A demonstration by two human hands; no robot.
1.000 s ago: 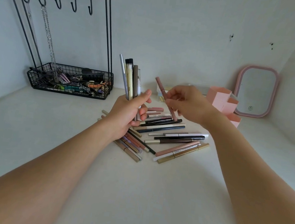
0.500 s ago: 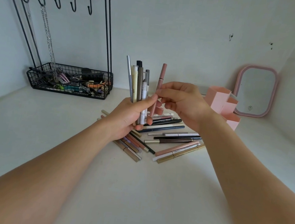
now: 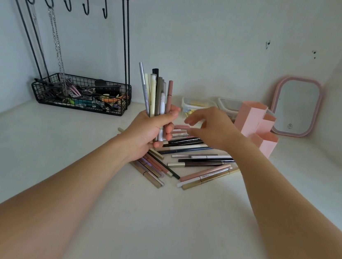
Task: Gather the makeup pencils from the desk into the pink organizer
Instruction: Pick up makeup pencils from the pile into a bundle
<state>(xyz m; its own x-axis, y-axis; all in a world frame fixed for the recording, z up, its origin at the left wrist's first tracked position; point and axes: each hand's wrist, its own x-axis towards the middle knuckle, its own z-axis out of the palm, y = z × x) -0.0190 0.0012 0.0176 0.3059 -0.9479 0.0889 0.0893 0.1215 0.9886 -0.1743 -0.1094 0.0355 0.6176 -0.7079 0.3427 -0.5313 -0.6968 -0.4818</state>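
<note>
Your left hand [image 3: 148, 131] is closed around a bundle of makeup pencils [image 3: 157, 94] held upright above the white desk [image 3: 154, 224]; the bundle includes a silver pencil [image 3: 144, 87] at its left edge, a cream one, a grey one, and a dusty-pink pencil [image 3: 169, 95] at its right edge, beside your thumb. Your right hand [image 3: 213, 128] hovers just to the right of the bundle, fingers [image 3: 190, 121] loosely spread and holding nothing, blurred at the tips. Beneath both hands, the remaining loose pencils [image 3: 196, 164] lie in a scattered pile on the desk, several crossing one another. The pink organizer [image 3: 256, 124], with stepped compartments, stands behind and to the right of the pile, near a pink-framed mirror [image 3: 296, 107] leaning at the wall. Two clear lidded boxes [image 3: 194, 105] sit behind your right hand. A black wire basket [image 3: 81, 94] with a hook rack stands at far left.
</note>
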